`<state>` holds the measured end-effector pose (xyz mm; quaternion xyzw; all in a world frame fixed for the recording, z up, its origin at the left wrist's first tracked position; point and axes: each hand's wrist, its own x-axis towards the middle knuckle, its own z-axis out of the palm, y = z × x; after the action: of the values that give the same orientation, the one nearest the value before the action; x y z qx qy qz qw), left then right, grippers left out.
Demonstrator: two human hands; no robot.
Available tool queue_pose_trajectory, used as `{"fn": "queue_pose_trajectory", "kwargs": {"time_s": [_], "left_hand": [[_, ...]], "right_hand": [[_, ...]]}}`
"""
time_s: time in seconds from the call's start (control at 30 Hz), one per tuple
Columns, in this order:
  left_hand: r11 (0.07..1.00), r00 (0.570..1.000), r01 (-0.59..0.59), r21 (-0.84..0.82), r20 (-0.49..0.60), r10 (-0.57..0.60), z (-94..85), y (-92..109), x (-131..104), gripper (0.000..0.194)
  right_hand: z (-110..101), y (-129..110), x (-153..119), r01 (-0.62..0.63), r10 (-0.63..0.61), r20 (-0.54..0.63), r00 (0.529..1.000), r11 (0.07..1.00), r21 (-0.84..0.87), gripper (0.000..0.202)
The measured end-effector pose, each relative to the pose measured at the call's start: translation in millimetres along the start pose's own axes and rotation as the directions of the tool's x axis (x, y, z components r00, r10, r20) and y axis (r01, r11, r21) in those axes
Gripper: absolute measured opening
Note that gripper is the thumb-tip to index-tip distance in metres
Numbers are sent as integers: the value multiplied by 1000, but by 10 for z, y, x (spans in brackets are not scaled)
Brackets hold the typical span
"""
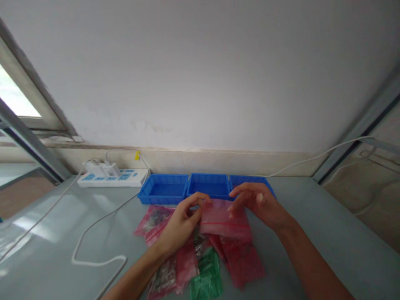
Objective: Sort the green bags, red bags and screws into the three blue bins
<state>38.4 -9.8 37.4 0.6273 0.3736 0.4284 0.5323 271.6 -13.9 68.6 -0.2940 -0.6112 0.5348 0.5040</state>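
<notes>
Pink zip bag (225,227), one, above other bags (246,264), near side of blue trays (168,190); left hand (183,223) pinching far-left corner, presumably steadying limp film; right hand (261,204) spread at right.

Pink bags (225,218) & green pkts (206,285) look glossy plastic film, 3 blue trays (168,188) smooth plastic, wall (200,83) matt.

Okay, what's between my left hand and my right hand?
In the head view, a pink bag, its upper left corner in your left hand, with the middle blue tray beyond it.
</notes>
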Motion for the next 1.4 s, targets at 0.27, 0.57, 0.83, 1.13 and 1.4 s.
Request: {"fn": "queue_pose_trajectory", "kwargs": {"time_s": [0.27,0.57,0.83,1.13,1.4], "left_hand": [[991,996,-16,-135,-88,4,-95,-1,-17,22],[982,992,-24,-187,-124,1,-8,-36,-1,75],[999,996,31,-16,-82,-32,-8,-70,19,41],[648,934,-350,677,195,301,-28,-81,-67,28],[570,892,-443,692,279,355,-3,-99,-84,25]], "right_hand": [[144,205,-76,-96,-15,-296,955,929,-357,51],[263,327,-83,-56,43,-346,937,998,-27,83],[250,393,-59,-13,-123,-410,904,950,-312,88],[-324,285,-130,-282,-553,-449,702,363,-888,33],[-451,339,-115,-288,-613,-415,672,300,-909,45]]}}
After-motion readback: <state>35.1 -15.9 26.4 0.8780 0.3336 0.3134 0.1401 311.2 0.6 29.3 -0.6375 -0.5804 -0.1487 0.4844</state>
